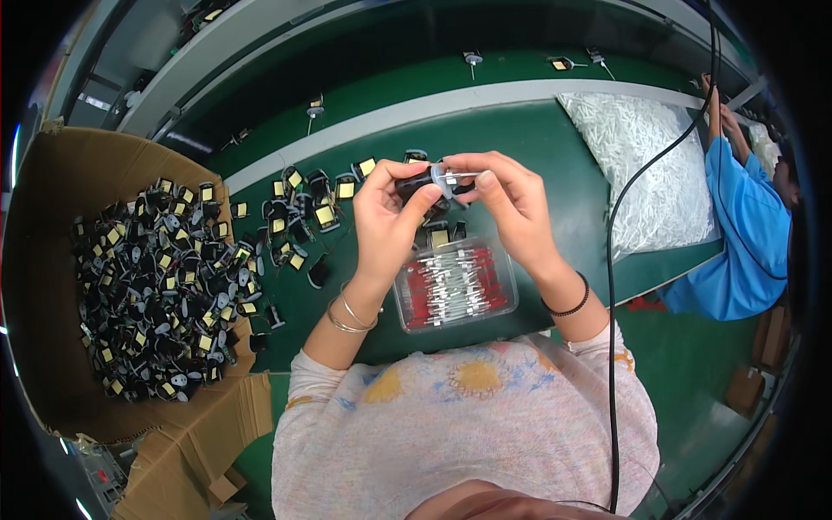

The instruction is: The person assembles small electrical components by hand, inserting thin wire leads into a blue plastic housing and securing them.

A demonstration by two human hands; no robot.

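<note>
My left hand (387, 217) grips a small black plug-like part (416, 180) over the green table (537, 139). My right hand (507, 204) pinches a thin white-and-metal pin piece (452, 177) against the end of that black part. Just below both hands sits a clear plastic tray (455, 284) filled with several red and white pin pieces. A loose pile of black parts with yellow faces (303, 212) lies on the table to the left of my hands.
An open cardboard box (52, 260) at the left holds many black and yellow parts. A clear bag of white pieces (650, 165) lies at the right. A black cable (611, 286) hangs down the right side. A person in blue (737, 234) works at the far right.
</note>
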